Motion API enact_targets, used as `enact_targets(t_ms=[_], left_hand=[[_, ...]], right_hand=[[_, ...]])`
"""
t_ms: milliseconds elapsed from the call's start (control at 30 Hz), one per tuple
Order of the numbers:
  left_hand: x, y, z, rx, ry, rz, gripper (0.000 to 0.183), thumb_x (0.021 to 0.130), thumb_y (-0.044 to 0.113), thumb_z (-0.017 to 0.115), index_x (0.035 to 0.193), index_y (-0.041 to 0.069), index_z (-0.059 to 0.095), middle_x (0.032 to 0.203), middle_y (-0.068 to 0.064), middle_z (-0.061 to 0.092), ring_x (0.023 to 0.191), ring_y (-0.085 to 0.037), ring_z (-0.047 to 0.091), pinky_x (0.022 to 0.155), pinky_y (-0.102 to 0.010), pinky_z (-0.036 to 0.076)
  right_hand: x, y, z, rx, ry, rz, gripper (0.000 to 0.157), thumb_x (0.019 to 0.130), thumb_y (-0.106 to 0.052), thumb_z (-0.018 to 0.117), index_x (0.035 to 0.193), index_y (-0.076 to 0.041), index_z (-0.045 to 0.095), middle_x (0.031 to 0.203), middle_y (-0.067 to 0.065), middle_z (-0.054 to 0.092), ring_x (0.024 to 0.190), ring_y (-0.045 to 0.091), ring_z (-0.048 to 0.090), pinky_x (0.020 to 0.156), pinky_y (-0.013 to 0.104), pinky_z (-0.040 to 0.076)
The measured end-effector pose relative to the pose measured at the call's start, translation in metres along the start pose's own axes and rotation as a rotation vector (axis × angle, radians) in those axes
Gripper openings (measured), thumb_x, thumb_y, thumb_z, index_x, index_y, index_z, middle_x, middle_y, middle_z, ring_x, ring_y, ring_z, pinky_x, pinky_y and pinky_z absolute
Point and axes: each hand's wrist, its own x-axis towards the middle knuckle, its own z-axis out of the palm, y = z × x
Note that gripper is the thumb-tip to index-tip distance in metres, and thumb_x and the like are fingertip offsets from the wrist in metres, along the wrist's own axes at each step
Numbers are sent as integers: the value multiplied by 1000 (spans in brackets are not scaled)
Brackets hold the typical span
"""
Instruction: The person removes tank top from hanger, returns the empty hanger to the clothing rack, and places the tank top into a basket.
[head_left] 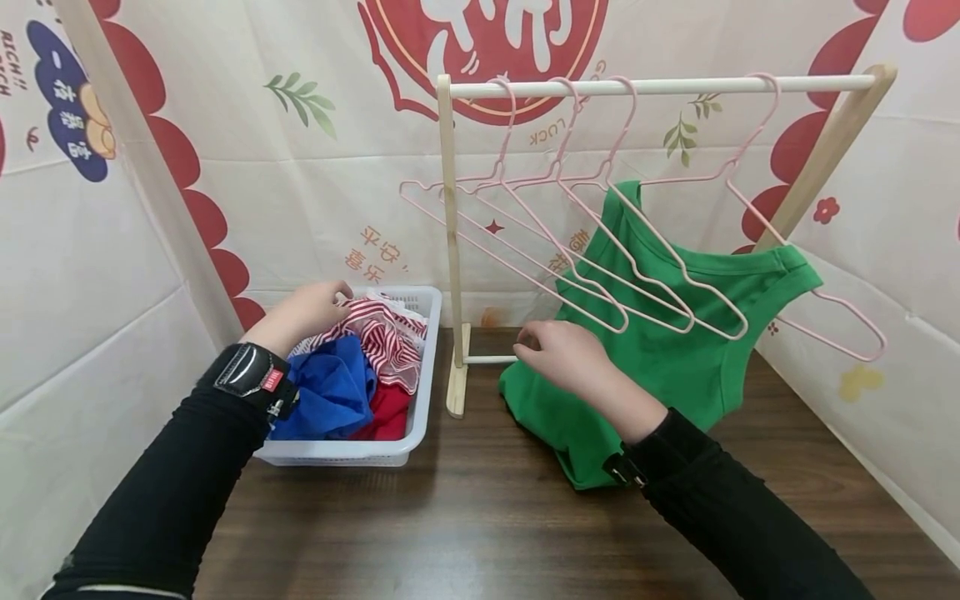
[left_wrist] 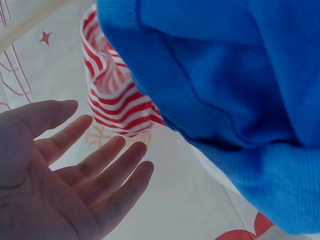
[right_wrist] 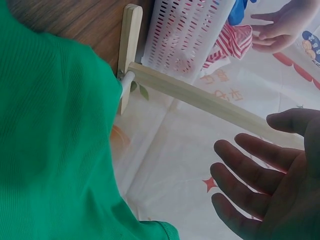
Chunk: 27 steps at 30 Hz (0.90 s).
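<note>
My left hand (head_left: 303, 315) is over the back left of a white plastic basket (head_left: 433, 333), beside a red-and-white striped garment (head_left: 386, 346). In the left wrist view its fingers (left_wrist: 107, 172) are spread and hold nothing. A blue garment (head_left: 333, 387) and a red one (head_left: 386, 412) lie in the same basket. My right hand (head_left: 566, 354) is in front of a green sleeveless top (head_left: 652, 333), which hangs from a pink hanger (head_left: 757, 192). Relaxed and apart, the right fingers (right_wrist: 250, 175) hold nothing in the right wrist view.
A clothes rack with a white bar (head_left: 690, 86) and wooden posts (head_left: 450, 242) stands on the dark wooden table (head_left: 487, 517). Several pink hangers hang on it, three of them bare (head_left: 555, 225). Printed cloth walls (head_left: 315, 192) surround the back and sides.
</note>
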Motion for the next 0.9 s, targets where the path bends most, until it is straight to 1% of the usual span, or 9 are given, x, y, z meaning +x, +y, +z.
enact_targets(t_ms=[133,267,400,600,733,833,900], left_hand=[[-1,9,1,8,29,-10,39,99,18,50,129,-6,52,127,-32,54,118,-46,51,97,-58,41],[-3,19,2,18,58,-20,40,99,21,50,131,-3,52,125,-28,57,110,-42,56,91,-56,47],[-2,30,5,29,84,-11,41,99,24,50,133,1,52,123,-25,59,106,-39,57,87,-54,49],[-1,48,12,35,113,20,39,98,24,50,130,1,54,124,-22,60,114,-37,56,97,-52,43],[-5,67,20,19,141,28,38,98,26,51,129,4,54,127,-18,59,116,-34,56,99,-50,42],[-10,85,26,-5,171,44,38,98,28,53,129,7,55,128,-17,59,112,-33,57,95,-49,45],[-11,97,30,-3,189,63,38,97,29,53,128,8,56,128,-15,60,112,-31,58,93,-48,46]], right_hand=[[-1,-1,0,2,2,1,28,97,-32,57,109,-11,70,88,0,66,80,18,61,68,36,49],[-1,-2,-2,10,10,-1,29,97,-32,57,111,-10,70,90,1,66,81,19,61,69,37,50],[-1,-4,-3,29,19,-7,30,97,-32,57,112,-10,70,92,2,67,84,20,62,72,38,50],[-2,-10,-5,35,17,-12,29,97,-34,57,111,-11,69,93,2,67,85,19,62,72,37,50],[-4,-13,-6,22,17,-13,30,97,-34,57,113,-12,69,93,2,66,83,19,61,70,36,50],[-6,-15,-7,17,21,-6,31,97,-36,57,114,-12,68,94,2,66,83,19,61,69,36,50],[-8,-15,-7,18,24,-3,32,97,-36,57,115,-12,68,95,2,66,84,19,61,69,36,50]])
